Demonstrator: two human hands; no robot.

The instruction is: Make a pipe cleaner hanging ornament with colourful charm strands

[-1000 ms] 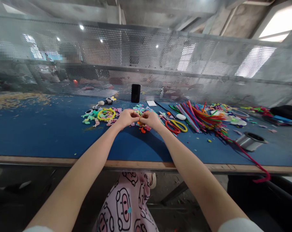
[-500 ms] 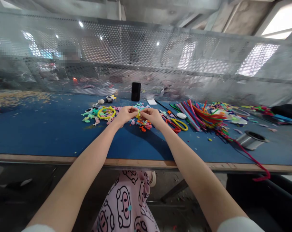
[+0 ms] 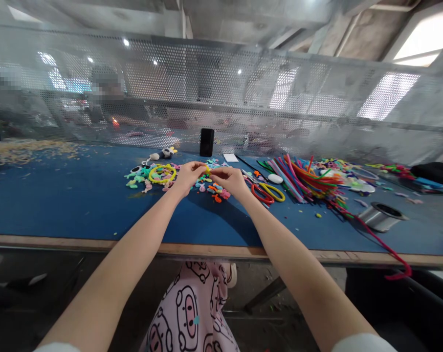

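Over the middle of the blue table, my left hand (image 3: 190, 177) and my right hand (image 3: 232, 179) meet at the fingertips. Both pinch a small yellow fuzzy piece (image 3: 207, 170), which looks like bent pipe cleaner; its exact shape is too small to make out. Beneath and around my fingers lies a pile of small colourful twisted figures, with orange ones (image 3: 217, 198) nearest me. A yellow ring (image 3: 163, 174) rests on the pile just left of my left hand. Right of my right hand lie scissors with a red handle loop (image 3: 262, 194) and a yellow one (image 3: 273, 192).
A bundle of coloured pipe cleaners (image 3: 302, 178) spreads to the right, near a white oval object (image 3: 275, 179). Further right stands a metal wire spool (image 3: 382, 217). At the back, a black phone (image 3: 207, 142) leans before a perforated metal screen (image 3: 221, 93). A wooden edge (image 3: 221, 248) borders the table.
My fingers have shifted slightly around the yellow piece, with the right fingertips now lying flatter against it. The whole view has tilted a little; the things on the table stay put.
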